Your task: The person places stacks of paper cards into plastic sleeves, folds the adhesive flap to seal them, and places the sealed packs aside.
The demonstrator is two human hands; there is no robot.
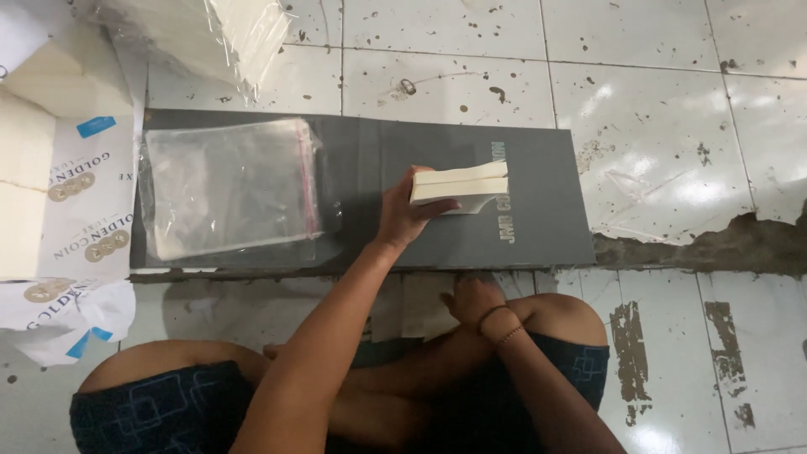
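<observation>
Stained white floor tiles (pixel 656 126) lie under a long grey board (pixel 538 227). On it, my left hand (pixel 403 214) clasps a cream stack of paper sheets (pixel 461 185). Clear plastic sleeves (pixel 227 189) lie well apart. My right hand (pixel 472 298) rests loosely curled, holding nothing, near my knee.

white packs (pixel 34 160) cut off at left

The floor (pixel 656 109) is laid in white glazed tile, heavily speckled with dark spots and stains; grout lines are visible. Right of the grip, a chipped strip of broken tile (pixel 714 248) exposes grey cement. Below that, worn dark patches (pixel 630 336) mark the tiles. Bright light glares off the glaze to the right of the grip. No wall or window is in view.
</observation>
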